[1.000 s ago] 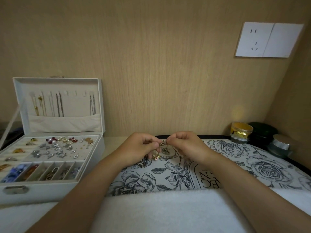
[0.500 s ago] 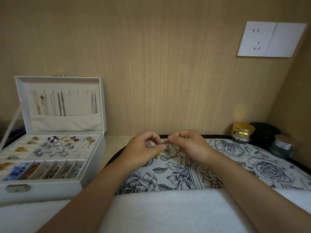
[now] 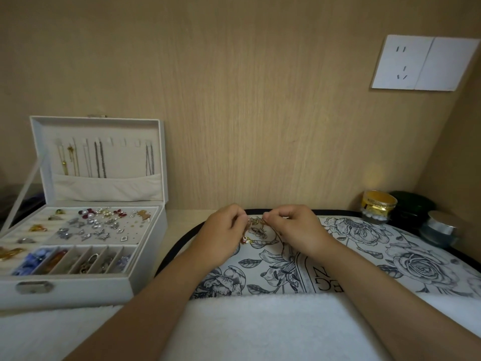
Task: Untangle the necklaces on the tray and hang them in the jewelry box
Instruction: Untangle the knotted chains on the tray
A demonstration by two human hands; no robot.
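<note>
A tangled gold necklace (image 3: 255, 222) is stretched between my two hands just above the round floral tray (image 3: 406, 259). My left hand (image 3: 223, 231) pinches its left end, and a small red and gold pendant (image 3: 245, 240) dangles below that hand. My right hand (image 3: 294, 227) pinches the right end with thumb and forefinger. The white jewelry box (image 3: 86, 217) stands open at the left. Several chains hang from hooks inside its lid (image 3: 104, 157), and earrings and rings fill its lower compartments.
A gold-banded jar (image 3: 378, 207), a dark jar (image 3: 411, 208) and a silver-lidded jar (image 3: 440, 229) stand at the tray's right rear. A white towel (image 3: 260, 327) lies across the near edge. A wooden wall with a white socket plate (image 3: 421, 63) rises behind.
Both hands stay pinched on the necklace and have shifted only slightly. The left hand's fingers have closed in tighter on the chain.
</note>
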